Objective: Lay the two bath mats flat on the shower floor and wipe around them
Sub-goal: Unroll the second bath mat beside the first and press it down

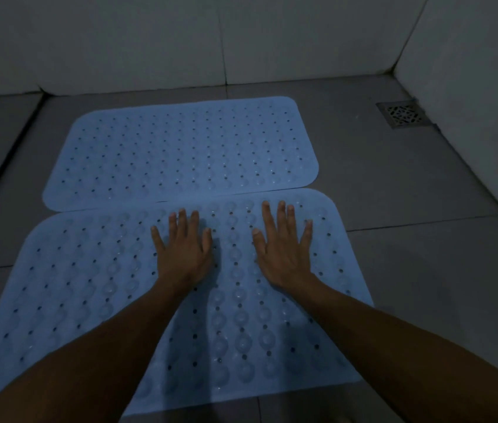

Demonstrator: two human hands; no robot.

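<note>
Two light blue bath mats with holes and suction bumps lie flat on the grey tiled shower floor. The far mat (180,151) lies close to the back wall. The near mat (82,288) lies right in front of it, their long edges touching or slightly overlapping. My left hand (183,248) presses flat on the near mat close to its far edge, fingers straight and spread. My right hand (284,242) lies flat beside it, palm down, fingers spread. Neither hand holds anything.
A square metal floor drain (403,113) sits in the far right corner by the wall. Pale tiled walls (150,41) close off the back and right. Bare grey floor tiles (409,224) lie right of the mats, and a dark floor joint runs along the left.
</note>
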